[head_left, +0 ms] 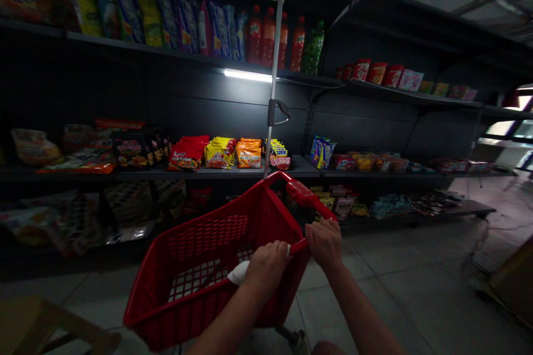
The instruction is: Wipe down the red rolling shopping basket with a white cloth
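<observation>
A red plastic shopping cart basket [200, 255] stands in front of me, tilted in the picture, its mesh bottom bare. My left hand [266, 267] is closed over the near rim and holds a white crumpled thing, perhaps paper or cloth [239, 273]. My right hand [325, 244] grips the red handle bar [310, 199] at the rim's right end. A white pole [272, 83] with a flag rises from the cart's far side.
Dark shelves run along the wall: chip bags [166, 22] and red drink bottles [270, 36] on top, instant noodle packs [220, 154] on the middle shelf, snacks to the right [375, 162]. A wooden stool [37, 324] stands at the lower left. Grey tiled floor extends right.
</observation>
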`<state>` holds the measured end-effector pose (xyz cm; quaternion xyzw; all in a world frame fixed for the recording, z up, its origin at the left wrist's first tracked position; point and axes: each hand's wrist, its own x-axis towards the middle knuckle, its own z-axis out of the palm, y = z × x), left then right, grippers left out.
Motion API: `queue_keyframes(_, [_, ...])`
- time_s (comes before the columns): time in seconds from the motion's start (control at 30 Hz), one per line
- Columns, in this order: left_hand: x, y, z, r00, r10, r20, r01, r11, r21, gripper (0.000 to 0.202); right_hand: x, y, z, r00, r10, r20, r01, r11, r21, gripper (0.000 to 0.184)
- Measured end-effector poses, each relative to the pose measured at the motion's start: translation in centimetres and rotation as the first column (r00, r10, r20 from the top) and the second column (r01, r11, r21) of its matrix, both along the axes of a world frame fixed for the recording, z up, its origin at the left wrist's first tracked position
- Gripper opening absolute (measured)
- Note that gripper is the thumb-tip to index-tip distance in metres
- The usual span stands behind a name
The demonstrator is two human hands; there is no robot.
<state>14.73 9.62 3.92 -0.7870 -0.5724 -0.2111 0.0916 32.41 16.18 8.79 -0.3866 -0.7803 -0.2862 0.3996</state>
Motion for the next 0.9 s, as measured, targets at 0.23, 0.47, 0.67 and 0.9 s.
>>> queue_keyframes(0.23, [-6.0,-2.8,-2.5,0.999,-0.051,-0.013,0.052,0.996,0.071,0.029,0.1,0.4,-0.1,1.0,0.011,0.026,-0.01,1.0,-0.025,0.039])
queue_keyframes(0.47, [-16.5,-8.7,-6.5,0.999,0.031,-0.033,-0.027,0.994,0.11,0.022,0.3,0.7,-0.3,0.999,0.038,0.028,-0.038,0.999,-0.002,0.038])
queue_keyframes(0.67, [-25.5,-13.2,-8.1,0.994,0.105,0.02,-0.104,0.994,-0.041,0.024,0.1,0.3,0.0,0.998,0.044,0.033,-0.044,0.999,0.004,0.039])
queue_keyframes(0.9, [-27.6,-14.7,-9.1,0.986,0.166,-0.021,-0.168,0.979,-0.115,0.029,0.1,0.3,-0.1,0.999,0.054,0.004,-0.054,0.998,0.027,0.039])
